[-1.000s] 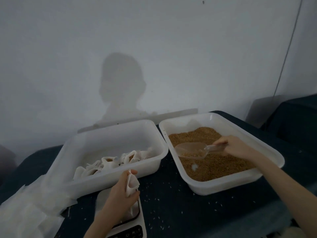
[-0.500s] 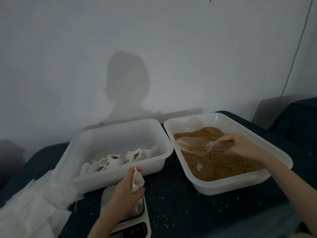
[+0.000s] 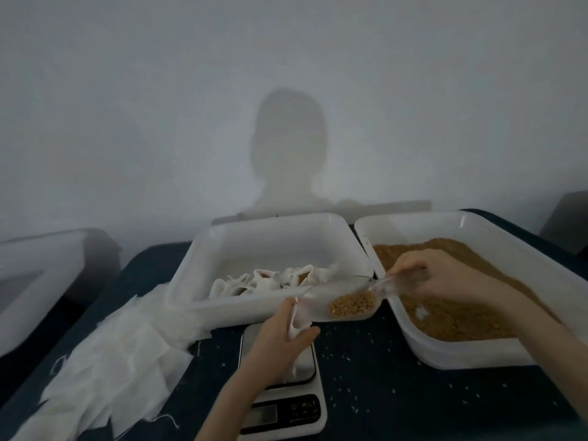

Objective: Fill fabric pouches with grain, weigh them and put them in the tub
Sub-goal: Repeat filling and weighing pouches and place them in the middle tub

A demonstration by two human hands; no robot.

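At the far left edge a white bin [image 3: 41, 281] is only partly in view. Next to it a pile of white cloth pieces [image 3: 108, 370] lies on the dark table [image 3: 381, 393]. Behind the pile stands a white tub [image 3: 203, 268] with filled pouches [image 3: 270, 280] inside, near its front wall. In front of the tub sits a small scale [image 3: 286, 405]. The left hand [image 3: 280, 338] is above the scale, with its fingers and thumb curled around an open white pouch [image 3: 297, 323]. A clear scoop [image 3: 346, 300] with some brown grain in it reaches toward the pouch's mouth. The right hand [image 3: 445, 278] grips the scoop's handle. Under that hand is a white tray [image 3: 471, 354] full of brown grain [image 3: 461, 316]. Loose grains are scattered on the table.
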